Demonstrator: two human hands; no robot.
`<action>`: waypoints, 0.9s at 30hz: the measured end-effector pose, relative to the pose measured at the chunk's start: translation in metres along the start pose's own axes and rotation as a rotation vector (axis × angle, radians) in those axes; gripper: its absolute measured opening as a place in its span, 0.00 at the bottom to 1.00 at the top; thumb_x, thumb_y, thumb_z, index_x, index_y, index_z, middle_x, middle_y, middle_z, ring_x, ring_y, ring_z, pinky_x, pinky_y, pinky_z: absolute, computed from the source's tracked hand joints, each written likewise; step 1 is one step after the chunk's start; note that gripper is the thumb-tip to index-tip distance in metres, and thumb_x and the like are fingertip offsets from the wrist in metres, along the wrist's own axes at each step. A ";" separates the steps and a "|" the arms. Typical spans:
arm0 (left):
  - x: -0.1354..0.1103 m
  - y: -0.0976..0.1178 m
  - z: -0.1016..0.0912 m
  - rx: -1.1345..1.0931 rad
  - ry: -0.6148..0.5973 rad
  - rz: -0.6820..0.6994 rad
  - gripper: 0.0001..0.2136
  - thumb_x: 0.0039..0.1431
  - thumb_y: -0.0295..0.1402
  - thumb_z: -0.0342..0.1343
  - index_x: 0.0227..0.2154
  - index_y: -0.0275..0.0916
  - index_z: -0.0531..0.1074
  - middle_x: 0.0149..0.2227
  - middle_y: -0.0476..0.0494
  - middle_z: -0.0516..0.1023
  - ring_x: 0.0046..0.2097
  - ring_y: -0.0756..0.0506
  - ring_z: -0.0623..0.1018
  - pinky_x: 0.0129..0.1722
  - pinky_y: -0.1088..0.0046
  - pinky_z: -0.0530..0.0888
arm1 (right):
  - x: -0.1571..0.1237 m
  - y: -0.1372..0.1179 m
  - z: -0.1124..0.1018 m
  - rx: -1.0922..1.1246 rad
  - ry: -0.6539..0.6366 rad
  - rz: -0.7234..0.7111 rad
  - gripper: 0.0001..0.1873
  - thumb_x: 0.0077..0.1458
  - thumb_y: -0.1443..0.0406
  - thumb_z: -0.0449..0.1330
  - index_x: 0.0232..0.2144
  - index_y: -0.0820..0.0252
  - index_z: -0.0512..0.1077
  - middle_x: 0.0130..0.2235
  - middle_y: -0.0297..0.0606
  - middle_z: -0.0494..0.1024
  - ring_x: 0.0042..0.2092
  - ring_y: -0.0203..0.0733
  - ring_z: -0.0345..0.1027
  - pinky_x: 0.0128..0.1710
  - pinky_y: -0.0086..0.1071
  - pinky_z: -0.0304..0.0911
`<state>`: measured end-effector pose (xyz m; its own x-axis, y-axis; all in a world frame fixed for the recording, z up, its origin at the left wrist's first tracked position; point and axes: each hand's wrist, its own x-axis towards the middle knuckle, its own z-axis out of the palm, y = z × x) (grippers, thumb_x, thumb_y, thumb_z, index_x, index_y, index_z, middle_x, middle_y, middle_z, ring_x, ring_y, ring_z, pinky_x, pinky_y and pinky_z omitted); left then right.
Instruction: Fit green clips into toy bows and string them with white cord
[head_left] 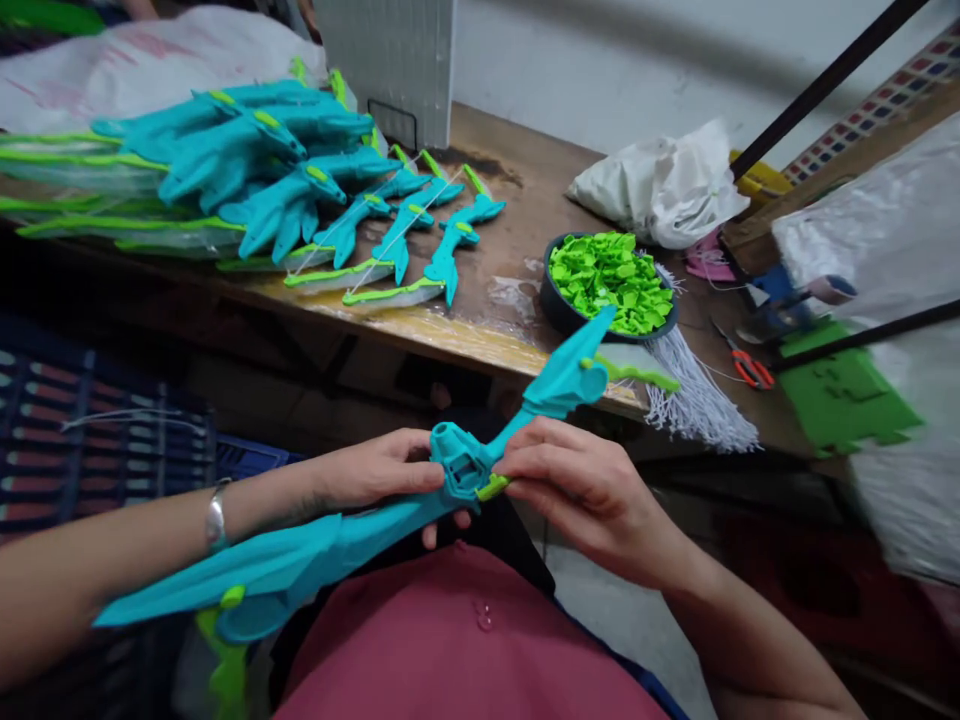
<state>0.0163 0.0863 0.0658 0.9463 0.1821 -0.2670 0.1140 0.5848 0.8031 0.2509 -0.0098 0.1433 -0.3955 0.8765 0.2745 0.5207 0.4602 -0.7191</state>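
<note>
I hold a teal plastic toy bow [337, 545] across my lap, its limbs tipped with lime green. My left hand [375, 470] is wrapped round the bow just left of its central grip. My right hand [581, 490] pinches a small lime green piece [493, 487] against the grip's right side. A silver bracelet sits on my left wrist.
A pile of finished teal bows [285, 190] lies on the wooden table [517, 190]. A black bowl of lime green small parts [609, 280] stands near the table's front edge. White strings [694, 395], red-handled scissors [746, 368], a white bag [660, 185] and green foam [844, 395] lie to the right.
</note>
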 end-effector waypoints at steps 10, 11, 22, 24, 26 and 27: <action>-0.003 -0.024 0.005 -0.129 -0.120 -0.322 0.20 0.53 0.51 0.70 0.41 0.43 0.75 0.32 0.44 0.79 0.29 0.43 0.80 0.25 0.71 0.74 | -0.022 0.006 0.040 0.116 -0.181 0.166 0.04 0.69 0.67 0.58 0.40 0.60 0.73 0.36 0.35 0.76 0.38 0.36 0.70 0.38 0.30 0.65; -0.002 -0.026 0.004 -0.130 -0.105 -0.319 0.20 0.54 0.50 0.70 0.40 0.43 0.75 0.33 0.44 0.79 0.29 0.44 0.80 0.25 0.72 0.74 | -0.023 0.007 0.044 0.117 -0.175 0.190 0.05 0.69 0.67 0.58 0.39 0.60 0.73 0.36 0.36 0.76 0.38 0.36 0.70 0.38 0.30 0.65; 0.010 -0.046 -0.002 0.113 -0.201 -0.313 0.10 0.59 0.40 0.63 0.37 0.42 0.71 0.28 0.44 0.79 0.27 0.44 0.79 0.28 0.71 0.76 | -0.038 0.031 0.080 0.224 0.015 0.373 0.07 0.67 0.66 0.60 0.36 0.60 0.76 0.34 0.35 0.75 0.36 0.36 0.70 0.36 0.31 0.64; 0.010 -0.048 -0.004 0.140 -0.224 -0.332 0.10 0.59 0.42 0.63 0.35 0.42 0.73 0.29 0.43 0.80 0.28 0.43 0.80 0.28 0.71 0.76 | -0.040 0.031 0.082 0.223 0.015 0.385 0.06 0.66 0.66 0.60 0.35 0.60 0.76 0.33 0.35 0.75 0.35 0.35 0.70 0.36 0.30 0.64; 0.010 -0.048 -0.007 0.145 -0.247 -0.372 0.11 0.57 0.43 0.64 0.32 0.41 0.75 0.28 0.42 0.80 0.28 0.42 0.80 0.28 0.69 0.77 | -0.041 0.029 0.085 0.216 -0.005 0.377 0.06 0.66 0.67 0.61 0.35 0.60 0.76 0.33 0.35 0.75 0.35 0.35 0.70 0.36 0.30 0.64; 0.010 -0.049 -0.008 0.139 -0.255 -0.390 0.11 0.56 0.44 0.65 0.31 0.41 0.76 0.28 0.41 0.80 0.28 0.41 0.80 0.28 0.67 0.77 | -0.042 0.029 0.086 0.209 -0.015 0.370 0.06 0.66 0.67 0.61 0.35 0.60 0.75 0.33 0.35 0.75 0.35 0.35 0.70 0.36 0.30 0.63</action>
<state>0.0177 0.0659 0.0199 0.8668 -0.2395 -0.4374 0.4982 0.4563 0.7373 0.2172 -0.0458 0.0560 -0.2224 0.9744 -0.0340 0.4655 0.0755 -0.8818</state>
